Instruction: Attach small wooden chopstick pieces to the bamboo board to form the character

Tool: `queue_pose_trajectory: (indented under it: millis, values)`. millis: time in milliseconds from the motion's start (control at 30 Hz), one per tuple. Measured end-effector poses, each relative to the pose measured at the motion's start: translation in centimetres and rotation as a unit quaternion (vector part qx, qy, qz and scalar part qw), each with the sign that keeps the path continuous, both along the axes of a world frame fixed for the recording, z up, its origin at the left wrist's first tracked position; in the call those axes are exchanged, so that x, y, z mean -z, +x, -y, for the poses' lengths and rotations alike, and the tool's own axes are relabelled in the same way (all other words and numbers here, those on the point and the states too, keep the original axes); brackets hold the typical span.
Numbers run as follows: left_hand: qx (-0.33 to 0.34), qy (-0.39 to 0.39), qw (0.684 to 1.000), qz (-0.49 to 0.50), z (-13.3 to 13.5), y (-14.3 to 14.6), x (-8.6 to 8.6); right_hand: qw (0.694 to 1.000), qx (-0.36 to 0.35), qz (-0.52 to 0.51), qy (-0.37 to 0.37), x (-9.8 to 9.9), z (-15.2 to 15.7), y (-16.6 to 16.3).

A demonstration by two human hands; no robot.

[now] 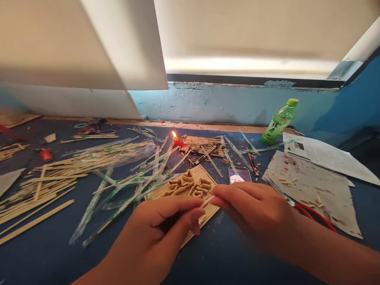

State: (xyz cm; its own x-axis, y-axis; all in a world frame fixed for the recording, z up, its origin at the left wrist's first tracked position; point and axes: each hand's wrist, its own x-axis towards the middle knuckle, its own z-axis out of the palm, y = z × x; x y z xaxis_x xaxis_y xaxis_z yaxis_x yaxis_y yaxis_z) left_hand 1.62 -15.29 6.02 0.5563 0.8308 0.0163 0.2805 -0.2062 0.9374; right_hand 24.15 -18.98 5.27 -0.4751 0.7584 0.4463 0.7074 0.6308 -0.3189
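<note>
Between my two hands is a short, pale wooden stick piece (208,201), pinched at both ends. My left hand (166,225) holds its near end with thumb and forefinger. At the other end, my right hand (252,208) grips it with the fingertips. Just beneath and beyond the hands lies a flat panel of sticks set side by side (202,170). Curving rows of short stick pieces (187,183) stand on that panel, partly hidden by my fingers.
A lit red candle (177,140) burns behind the panel, beside a second stick panel (204,145). Loose sticks (44,178) and plastic wrappers (130,182) cover the left. To the right are a phone (240,175), red-handled scissors (311,213), stained paper (317,190) and a green bottle (279,122).
</note>
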Motion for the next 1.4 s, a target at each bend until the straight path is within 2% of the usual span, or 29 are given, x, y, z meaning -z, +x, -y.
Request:
queue_pose_trajectory:
  millis: [100, 200, 333, 467, 567, 800, 1400]
  values:
    - [-0.13, -0.055, 0.987, 0.074, -0.3, -1.1, 0.3, 0.999, -0.002, -0.046, 0.007, 0.9, -0.8, -1.9]
    - [-0.208, -0.093, 0.963, 0.142, -1.8, -2.5, 0.9, 0.995, -0.027, -0.058, -0.075, 1.0, -1.7, -3.7]
    - [-0.207, -0.075, 0.969, 0.112, -4.5, -3.9, 2.9, 0.981, -0.069, -0.023, -0.178, 0.8, -3.7, -5.1]
    - [-0.216, -0.065, 0.97, 0.086, -6.4, -4.7, 5.6, 0.974, -0.077, 0.034, -0.209, 1.3, -5.2, -6.1]
    - [-0.213, -0.08, 0.971, 0.076, -7.1, -5.2, 6.7, 0.967, -0.104, 0.064, -0.223, 1.8, -5.7, -7.0]
    - [-0.199, -0.111, 0.97, 0.082, -7.3, -5.8, 6.9, 0.963, -0.149, 0.084, -0.208, 2.5, -6.2, -8.3]
    - [-0.184, -0.075, 0.978, 0.056, -6.9, -5.9, 7.0, 0.96, -0.155, 0.085, -0.217, 4.0, -6.3, -8.6]
